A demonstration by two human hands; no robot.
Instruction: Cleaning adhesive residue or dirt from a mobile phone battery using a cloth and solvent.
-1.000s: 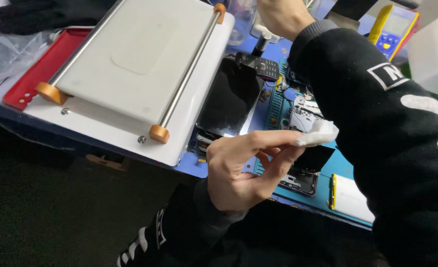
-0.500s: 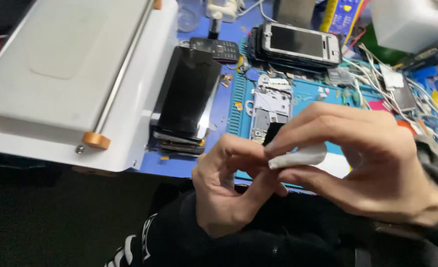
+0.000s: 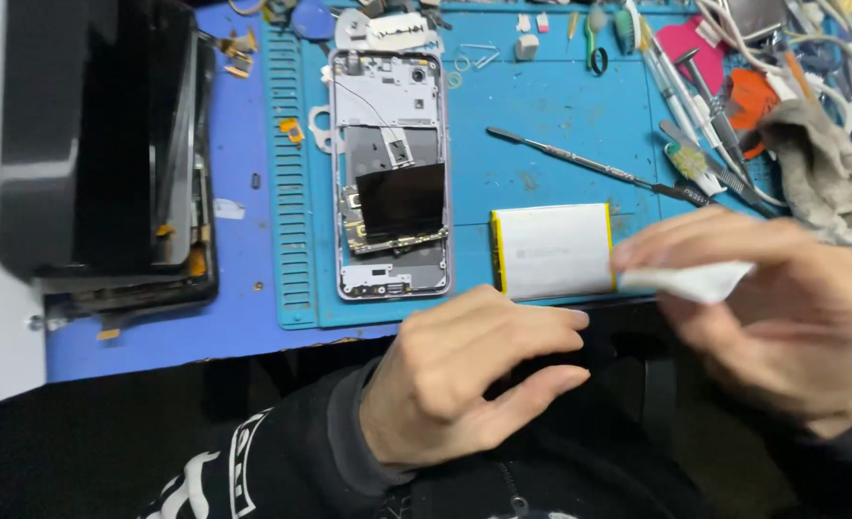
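White and thin, the small strip (image 3: 687, 281) sits pinched in your right hand (image 3: 781, 322), thumb below and fingers closed over its right end, so its free end points left toward the flat battery (image 3: 553, 252). The strip's long axis runs nearly level, left to right, and its free tip overlaps the battery's right edge in the view; whether the two touch, you cannot tell from here. Your right hand is plainly the nearer one to the strip, since it has hold of it.

Your left hand (image 3: 464, 370) lies low and to the left of the strip, just in front of the blue mat (image 3: 560, 125), fingers loosely curled and pointing right, holding nothing that shows. Its fingertips stop just short of your right hand, below the battery's near edge.

Left of the battery, and parallel to it, the opened phone frame (image 3: 390, 173) lies lengthwise away from you on the mat. A slim metal pry tool (image 3: 589, 165) lies beyond the battery, slanting down to the right, well apart from both hands.
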